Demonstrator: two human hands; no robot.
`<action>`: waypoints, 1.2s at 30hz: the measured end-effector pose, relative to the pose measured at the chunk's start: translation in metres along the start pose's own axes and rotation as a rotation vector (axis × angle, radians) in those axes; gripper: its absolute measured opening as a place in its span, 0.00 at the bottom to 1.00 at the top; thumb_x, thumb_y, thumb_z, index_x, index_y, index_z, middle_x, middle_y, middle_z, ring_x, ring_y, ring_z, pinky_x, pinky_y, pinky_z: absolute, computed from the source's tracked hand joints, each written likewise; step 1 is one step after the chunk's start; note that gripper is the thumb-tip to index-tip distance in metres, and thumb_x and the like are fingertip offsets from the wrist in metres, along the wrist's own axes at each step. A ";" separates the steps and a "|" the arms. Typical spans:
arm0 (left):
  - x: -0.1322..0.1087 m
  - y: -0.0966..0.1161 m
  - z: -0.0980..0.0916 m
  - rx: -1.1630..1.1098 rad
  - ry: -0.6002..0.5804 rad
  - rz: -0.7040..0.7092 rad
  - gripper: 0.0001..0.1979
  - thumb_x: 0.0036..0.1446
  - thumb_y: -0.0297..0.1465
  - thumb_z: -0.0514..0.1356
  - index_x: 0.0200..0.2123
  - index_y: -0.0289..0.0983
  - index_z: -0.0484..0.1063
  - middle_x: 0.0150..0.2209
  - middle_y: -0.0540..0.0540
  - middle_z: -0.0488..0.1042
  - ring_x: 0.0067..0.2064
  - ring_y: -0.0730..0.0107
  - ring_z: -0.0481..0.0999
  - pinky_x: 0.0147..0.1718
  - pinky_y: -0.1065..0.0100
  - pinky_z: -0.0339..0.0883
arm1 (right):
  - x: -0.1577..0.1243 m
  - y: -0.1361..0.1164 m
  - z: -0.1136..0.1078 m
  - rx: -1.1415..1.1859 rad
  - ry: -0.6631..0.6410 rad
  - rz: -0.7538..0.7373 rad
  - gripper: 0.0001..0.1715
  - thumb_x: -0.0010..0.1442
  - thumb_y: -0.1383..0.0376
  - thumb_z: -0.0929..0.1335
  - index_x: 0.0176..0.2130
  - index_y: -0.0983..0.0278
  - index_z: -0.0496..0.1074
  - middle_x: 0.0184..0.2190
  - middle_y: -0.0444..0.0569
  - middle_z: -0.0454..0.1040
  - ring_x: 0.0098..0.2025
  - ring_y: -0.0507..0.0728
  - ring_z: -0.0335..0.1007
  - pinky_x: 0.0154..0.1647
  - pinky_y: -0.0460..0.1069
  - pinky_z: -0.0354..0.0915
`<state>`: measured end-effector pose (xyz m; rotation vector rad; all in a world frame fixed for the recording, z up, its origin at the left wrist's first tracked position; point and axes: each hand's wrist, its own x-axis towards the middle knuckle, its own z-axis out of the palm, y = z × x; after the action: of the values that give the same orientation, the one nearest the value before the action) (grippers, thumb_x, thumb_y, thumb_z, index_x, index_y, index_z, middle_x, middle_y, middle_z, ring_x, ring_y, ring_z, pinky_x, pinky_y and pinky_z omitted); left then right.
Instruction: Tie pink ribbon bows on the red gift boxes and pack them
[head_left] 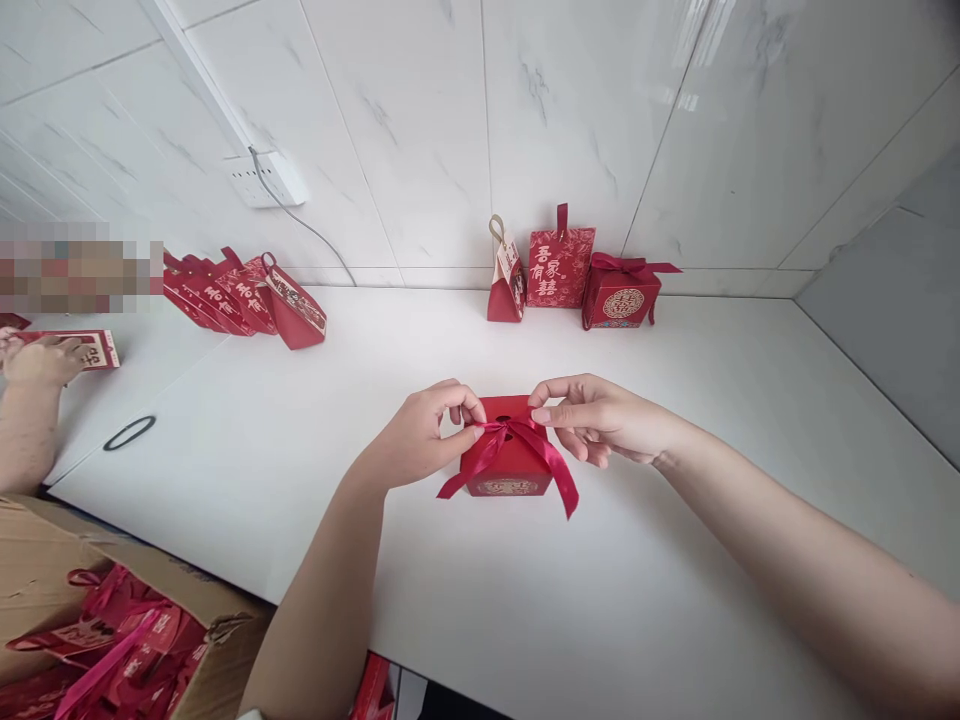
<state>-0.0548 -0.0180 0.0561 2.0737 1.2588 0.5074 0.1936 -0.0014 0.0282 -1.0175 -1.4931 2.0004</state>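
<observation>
A small red gift box (510,472) with a gold pattern on its front stands on the white table before me. A dark pink satin ribbon (559,470) is tied in a bow on its top, both tails hanging down the front. My left hand (427,432) pinches the bow's left loop between thumb and forefinger. On the other side, my right hand (596,418) pinches the right loop the same way, its remaining fingers loosely curled. Part of the box's top is hidden behind the fingers and the bow.
Three finished red boxes (561,268) stand against the tiled wall, and a row of red boxes (240,295) leans at the left. A cardboard carton (232,640) of red boxes is at lower left. Another person's hand (45,360) holds a red card-like piece. A black loop (130,433) lies nearby.
</observation>
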 end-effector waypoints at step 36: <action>0.006 -0.003 0.005 -0.216 -0.143 -0.070 0.15 0.56 0.45 0.62 0.27 0.40 0.77 0.37 0.47 0.65 0.37 0.68 0.68 0.41 0.62 0.66 | 0.007 0.007 -0.004 -0.052 -0.159 -0.021 0.07 0.57 0.68 0.64 0.34 0.65 0.71 0.21 0.46 0.79 0.15 0.48 0.67 0.18 0.41 0.64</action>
<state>-0.0507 -0.0137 0.0502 1.8452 1.1369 0.4350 0.1935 0.0036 0.0186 -0.8766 -1.6392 2.0794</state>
